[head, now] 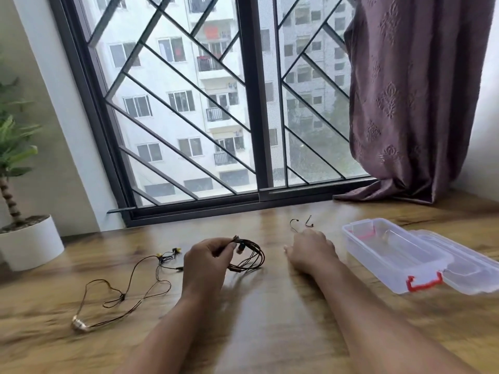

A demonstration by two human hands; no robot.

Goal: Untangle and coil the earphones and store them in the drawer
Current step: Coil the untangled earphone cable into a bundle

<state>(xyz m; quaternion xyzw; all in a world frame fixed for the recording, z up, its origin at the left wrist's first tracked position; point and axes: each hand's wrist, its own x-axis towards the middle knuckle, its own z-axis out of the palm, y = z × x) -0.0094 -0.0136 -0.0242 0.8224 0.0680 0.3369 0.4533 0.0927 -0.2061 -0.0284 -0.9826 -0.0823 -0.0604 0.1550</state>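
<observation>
My left hand [206, 261] pinches a coiled bundle of dark earphone cable [249, 256] just above the wooden table [270, 319]; the coil hangs to the right of my fingers. My right hand [310, 251] rests on the table to the right, fingers loosely curled, holding nothing that I can see. Two small ear hooks [301, 225] lie just beyond its fingertips. A second earphone set [127, 295] sprawls loose on the left, with yellow buds [168, 253] at its far end and a metal plug end [79, 325] nearest me. A clear plastic box [391, 255] stands open at right.
The box's lid [464, 268] lies flat beside it, with a red latch [425, 283] at the front. A white plant pot [29, 241] sits at the table's left edge. A purple curtain [410, 103] drapes onto the far right corner by the barred window.
</observation>
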